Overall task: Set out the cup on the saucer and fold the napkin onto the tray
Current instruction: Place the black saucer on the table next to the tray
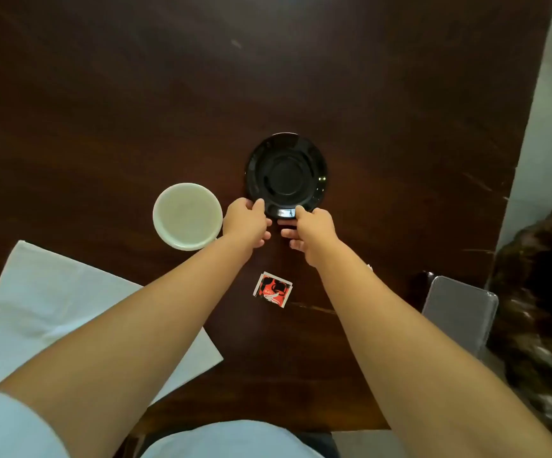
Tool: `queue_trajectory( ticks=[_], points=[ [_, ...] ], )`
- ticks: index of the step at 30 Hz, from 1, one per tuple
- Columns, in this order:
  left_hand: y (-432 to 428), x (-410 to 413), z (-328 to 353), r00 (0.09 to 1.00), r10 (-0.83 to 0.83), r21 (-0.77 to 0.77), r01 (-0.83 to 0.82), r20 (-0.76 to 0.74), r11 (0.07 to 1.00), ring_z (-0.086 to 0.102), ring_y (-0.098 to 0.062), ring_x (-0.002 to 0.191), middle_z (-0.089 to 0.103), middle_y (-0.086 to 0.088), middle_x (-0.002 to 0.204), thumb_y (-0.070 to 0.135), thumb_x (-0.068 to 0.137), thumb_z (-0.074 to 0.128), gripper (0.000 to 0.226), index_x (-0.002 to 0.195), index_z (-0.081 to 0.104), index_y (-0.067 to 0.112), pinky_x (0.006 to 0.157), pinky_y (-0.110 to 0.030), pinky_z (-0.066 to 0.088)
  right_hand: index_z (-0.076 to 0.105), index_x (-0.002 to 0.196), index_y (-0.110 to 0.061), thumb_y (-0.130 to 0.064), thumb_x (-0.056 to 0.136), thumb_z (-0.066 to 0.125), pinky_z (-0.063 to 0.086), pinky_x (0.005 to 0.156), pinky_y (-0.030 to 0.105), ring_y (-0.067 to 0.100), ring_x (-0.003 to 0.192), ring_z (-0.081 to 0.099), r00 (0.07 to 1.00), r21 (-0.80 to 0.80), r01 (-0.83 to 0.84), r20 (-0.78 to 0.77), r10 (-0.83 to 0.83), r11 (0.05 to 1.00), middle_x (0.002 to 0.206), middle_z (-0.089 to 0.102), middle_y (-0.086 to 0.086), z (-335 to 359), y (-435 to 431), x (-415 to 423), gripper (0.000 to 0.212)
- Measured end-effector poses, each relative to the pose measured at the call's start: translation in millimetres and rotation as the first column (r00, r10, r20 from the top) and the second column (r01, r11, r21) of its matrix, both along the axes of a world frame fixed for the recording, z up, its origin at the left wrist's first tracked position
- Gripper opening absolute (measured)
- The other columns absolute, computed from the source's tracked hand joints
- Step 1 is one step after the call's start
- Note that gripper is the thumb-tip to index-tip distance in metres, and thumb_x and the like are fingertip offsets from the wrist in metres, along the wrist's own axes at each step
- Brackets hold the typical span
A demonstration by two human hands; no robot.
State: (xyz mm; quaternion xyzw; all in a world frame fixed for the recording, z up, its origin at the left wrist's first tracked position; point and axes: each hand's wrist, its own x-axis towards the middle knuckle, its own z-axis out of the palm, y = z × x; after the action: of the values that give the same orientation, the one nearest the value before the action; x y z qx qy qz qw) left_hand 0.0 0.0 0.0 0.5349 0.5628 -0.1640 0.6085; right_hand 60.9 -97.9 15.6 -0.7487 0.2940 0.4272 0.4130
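Observation:
A glossy black saucer (286, 173) lies on the dark wooden table (102, 110), nothing on it. Both hands grip its near rim: my left hand (246, 223) at the near-left edge, thumb on top, and my right hand (312, 231) at the near-right edge, thumb on top, fingers curled beneath. A white cup (187, 215) stands upright just left of my left hand, apart from the saucer; its handle is hidden. A pale napkin (53, 302) lies flat at the near left, partly under my left forearm. No tray is in view.
A small red, black and white sachet (273, 289) lies between my forearms. A phone in a clear case (459, 312) rests near the table's right edge. Beyond that edge are a pale floor and a dark stone-like mass.

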Motion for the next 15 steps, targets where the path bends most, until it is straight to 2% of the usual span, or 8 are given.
queue_trajectory(
  ticks=[2,4,6,8,10,12,15],
  points=[
    [1,2,0,1.0,0.011,0.017,-0.012,0.007,1.0,0.063,-0.015,0.06,0.071,-0.004,0.085,0.032,0.104,0.046,0.029,0.123,0.054,0.012,0.047,-0.026,0.049,0.041,0.137,-0.011,-0.026,0.103,0.045,0.045,0.049,0.026,0.011,0.055,0.06,1.0,0.003,0.003,0.001,-0.003,1.0,0.101,0.074,0.01,2,0,3,0.038],
    [-1,1,-2,1.0,0.007,0.017,-0.007,0.018,1.0,0.063,-0.015,0.06,0.071,-0.005,0.086,0.029,0.104,0.046,0.028,0.124,0.053,0.01,0.048,-0.026,0.049,0.04,0.138,-0.012,-0.025,0.104,0.046,0.044,0.052,0.028,0.01,0.051,0.054,1.0,0.009,-0.025,-0.016,0.025,1.0,0.081,0.077,0.005,3,-6,3,0.037],
    [-2,0,0,0.999,0.023,-0.028,-0.022,0.024,0.999,0.064,-0.017,0.065,0.069,-0.01,0.09,0.024,0.105,0.045,0.028,0.126,0.052,0.007,0.05,-0.027,0.05,0.034,0.145,-0.011,-0.024,0.104,0.046,0.043,0.054,0.028,0.008,0.048,0.05,0.998,0.009,-0.045,-0.039,0.045,0.999,0.065,0.075,-0.001,8,-10,3,0.045],
    [-4,-3,4,0.993,0.118,-0.124,-0.114,0.024,0.986,0.066,-0.021,0.075,0.064,-0.018,0.1,0.017,0.105,0.043,0.033,0.135,0.046,0.005,0.05,-0.027,0.054,0.031,0.148,-0.012,-0.023,0.103,0.047,0.04,0.051,0.026,0.008,0.045,0.048,0.997,0.016,-0.038,-0.064,0.039,0.999,0.064,0.075,0.0,13,-14,-1,0.049],
    [-10,-11,10,0.976,0.217,-0.203,-0.209,0.017,0.957,0.065,-0.024,0.081,0.058,-0.021,0.106,0.011,0.105,0.042,0.042,0.146,0.036,0.004,0.046,-0.026,0.056,0.043,0.139,-0.011,-0.023,0.103,0.047,0.037,0.048,0.025,0.008,0.043,0.047,0.997,0.021,-0.041,-0.072,0.042,0.999,0.066,0.075,0.002,19,-20,-9,0.038],
    [-19,-22,18,0.968,0.25,-0.238,-0.24,0.009,0.941,0.064,-0.024,0.081,0.056,-0.018,0.1,0.008,0.105,0.041,0.047,0.15,0.03,0.004,0.045,-0.025,0.055,0.056,0.119,-0.013,-0.023,0.103,0.046,0.036,0.047,0.025,0.008,0.042,0.048,0.996,0.033,-0.061,-0.066,0.063,0.998,0.067,0.076,0.002,28,-29,-20,0.021],
    [-34,-45,29,0.973,0.23,-0.262,-0.217,0.023,0.94,0.065,-0.024,0.08,0.056,-0.017,0.093,0.008,0.105,0.041,0.047,0.15,0.029,0.003,0.047,-0.026,0.057,0.061,0.106,-0.015,-0.023,0.103,0.046,0.035,0.046,0.025,0.009,0.047,0.049,0.995,0.054,-0.085,-0.043,0.087,0.995,0.072,0.077,0.005,39,-48,-40,0.017]
  ],
)
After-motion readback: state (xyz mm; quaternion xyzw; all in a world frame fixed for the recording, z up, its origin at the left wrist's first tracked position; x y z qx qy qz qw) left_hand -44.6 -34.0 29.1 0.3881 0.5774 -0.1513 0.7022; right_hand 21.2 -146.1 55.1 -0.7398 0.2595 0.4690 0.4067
